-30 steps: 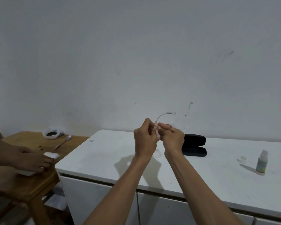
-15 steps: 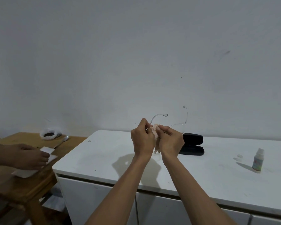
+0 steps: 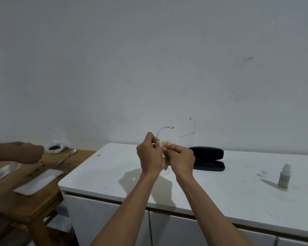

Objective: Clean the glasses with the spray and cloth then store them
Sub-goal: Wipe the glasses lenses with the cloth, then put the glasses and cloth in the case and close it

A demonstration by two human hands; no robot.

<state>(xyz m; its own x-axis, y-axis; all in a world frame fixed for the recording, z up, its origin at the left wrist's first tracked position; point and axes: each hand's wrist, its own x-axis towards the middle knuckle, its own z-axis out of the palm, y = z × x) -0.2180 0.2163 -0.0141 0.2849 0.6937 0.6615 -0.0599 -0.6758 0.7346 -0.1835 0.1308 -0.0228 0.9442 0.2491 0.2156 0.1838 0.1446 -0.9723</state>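
Fingers of left hand (image 3: 148, 155) | right hand (image 3: 182, 159) | pinching cloth (image 3: 165, 144) on glasses (image 3: 184, 136)

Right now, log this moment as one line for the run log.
phase: wiping | hands: left hand and right hand hold glasses and cloth | case: open | spray bottle: upright, untouched

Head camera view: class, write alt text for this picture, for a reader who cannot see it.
Two bare hands, left and right, hold clear glasses above a white cabinet, rubbing them with a pale cloth. An open black case lies behind the hands; a spray bottle stands uncapped at right. Another person's hand works at a wooden table at left.
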